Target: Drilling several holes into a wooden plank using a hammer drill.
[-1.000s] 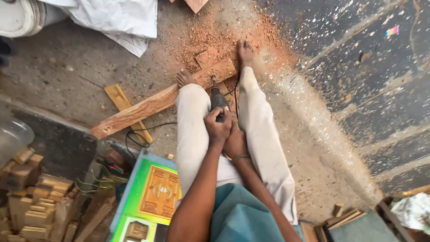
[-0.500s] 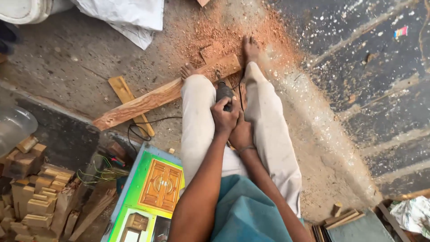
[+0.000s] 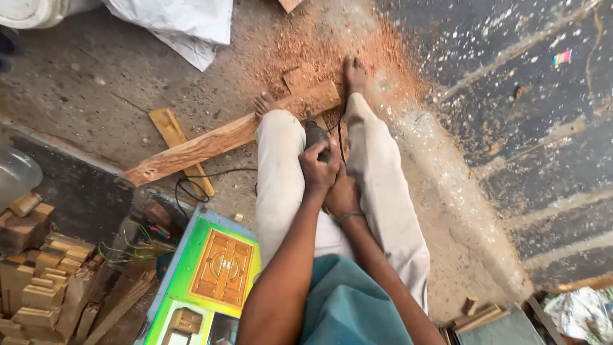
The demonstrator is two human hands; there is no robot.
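The person sits on the floor with legs stretched out, and both hands grip a dark power tool [image 3: 315, 135] held between the knees. The left hand [image 3: 319, 169] is on top, its fingers curled tight around the tool's body. The right hand [image 3: 341, 195] sits just below and behind the left hand, also closed, though what its fingers grip is hidden under the left hand. The tool's front end points down at a long plank [image 3: 223, 140], which lies slantwise under the legs with a bare foot at each side of its far end. Reddish sawdust [image 3: 319, 45] is spread thickly just past the plank. A shorter yellowish board [image 3: 175, 137] lies crossways beneath the plank. A black cord [image 3: 204, 182] loops on the floor near the plank's lower end. A stack of small wood blocks [image 3: 38, 281] stands well apart from the plank, at the lower left
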